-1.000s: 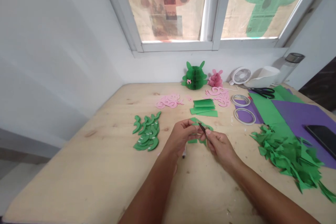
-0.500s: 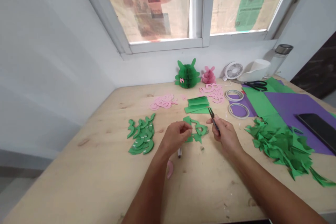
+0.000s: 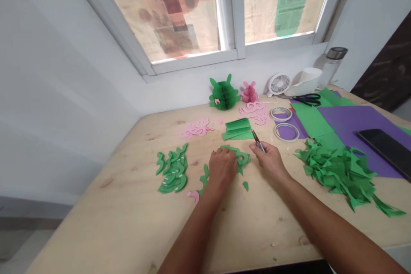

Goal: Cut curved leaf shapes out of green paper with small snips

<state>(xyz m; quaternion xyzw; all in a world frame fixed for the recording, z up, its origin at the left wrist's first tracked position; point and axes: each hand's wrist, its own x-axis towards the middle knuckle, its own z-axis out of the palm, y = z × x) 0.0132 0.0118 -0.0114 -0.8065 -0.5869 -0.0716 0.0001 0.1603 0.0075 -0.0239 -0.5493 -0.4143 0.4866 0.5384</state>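
Observation:
My left hand [image 3: 221, 169] rests on a cut green paper shape [image 3: 236, 153] at the table's middle, gripping its near end. My right hand [image 3: 269, 162] sits just to the right, pinching a small pointed metal tool [image 3: 258, 140], possibly small scissors, whose tips point away from me near the green shape. A small green scrap [image 3: 245, 186] lies just below the shape. Left of my left hand lies a heap of green paper crescents [image 3: 171, 172]. Beyond the hands sits a stack of green paper strips [image 3: 238, 129].
Pink paper cutouts [image 3: 196, 129] and green and pink honeycomb paper figures [image 3: 224, 94] stand along the wooden table's [image 3: 105, 214] far side. To the right are tape rolls [image 3: 281, 114], black-handled scissors [image 3: 306, 99], purple paper [image 3: 356, 122], a phone [image 3: 385, 147], and green scraps [image 3: 340, 171].
My left hand has come down onto the green shape, now lower against the table. The right hand and its tool have shifted slightly away. The whole view has swung, moving the table leftward and down.

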